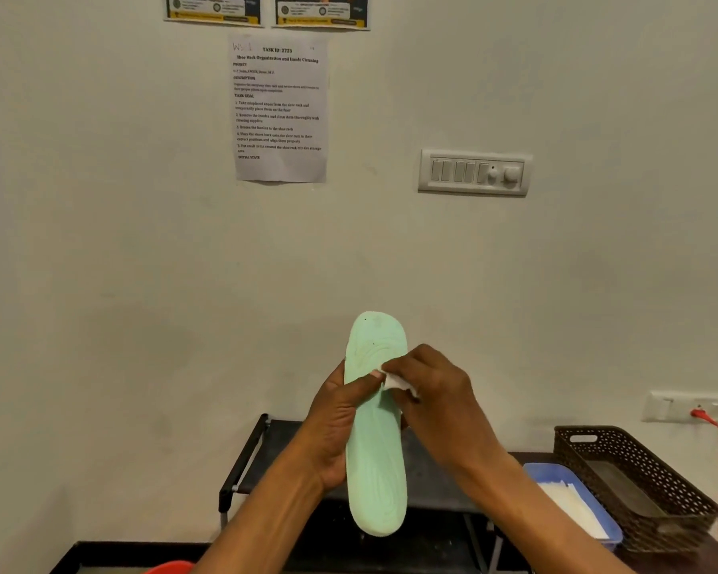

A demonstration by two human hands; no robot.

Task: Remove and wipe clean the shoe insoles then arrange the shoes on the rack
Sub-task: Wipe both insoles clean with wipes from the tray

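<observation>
The wiping step is in hand: the insole [376,441], pale green, is out of its shoe and held upright in front of the wall, above the black rack [249,457]. The left hand [336,424] is closed around its left edge at mid-length, thumb laid across the face. The right hand [432,391] pinches a small white wipe [396,383] and presses it on the insole's upper half, just beside the left thumb. The toe end above the hands and the heel end below show bare, so I judge the wipe has more ground to cover. The next move calls for drawing the wipe along the length while the left hand keeps the insole firm, shifting its grip so the covered strip gets cleaned. A blue tray [614,528] holding white sheets and a brown basket [589,453] sit to the right. No shoes are in view.
</observation>
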